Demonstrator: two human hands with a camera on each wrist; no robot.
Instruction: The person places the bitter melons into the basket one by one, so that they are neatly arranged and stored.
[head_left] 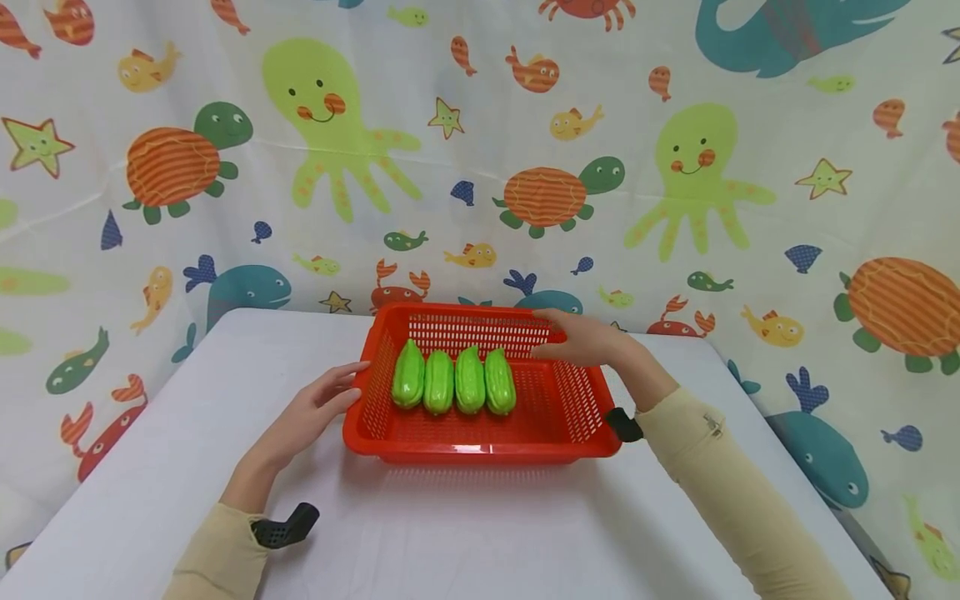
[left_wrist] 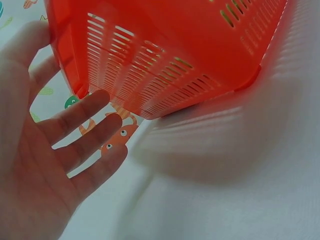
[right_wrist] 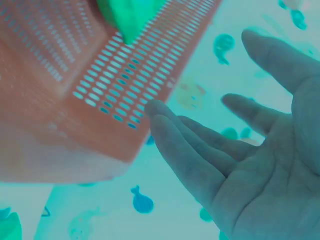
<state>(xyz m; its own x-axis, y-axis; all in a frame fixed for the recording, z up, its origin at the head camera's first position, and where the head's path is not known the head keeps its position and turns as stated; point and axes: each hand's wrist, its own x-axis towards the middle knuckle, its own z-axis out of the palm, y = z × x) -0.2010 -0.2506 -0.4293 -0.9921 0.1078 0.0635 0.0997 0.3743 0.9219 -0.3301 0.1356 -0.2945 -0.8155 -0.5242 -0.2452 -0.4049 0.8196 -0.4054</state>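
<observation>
A red plastic basket [head_left: 480, 451] with slotted sides stands on the white table, in the middle of the head view. Several light-green, ridged gourds [head_left: 470, 382] lie side by side in its left half. My left hand [head_left: 309, 414] is at the basket's left side, its fingers spread and fingertips right at the rim; the left wrist view shows the palm beside the slotted wall [left_wrist: 150, 55]. Over the back right of the basket in the head view is my right hand [head_left: 588, 342], fingers extended. In the right wrist view its fingertips overlap the rim, and one green gourd [right_wrist: 130, 17] shows inside.
The white tabletop [head_left: 465, 533] spreads in front of the basket and to both sides. Behind it hangs a white cloth [head_left: 480, 158] printed with sea animals. Dark straps [head_left: 287, 527] with small devices sit on the wrists, over beige sleeves [head_left: 742, 492].
</observation>
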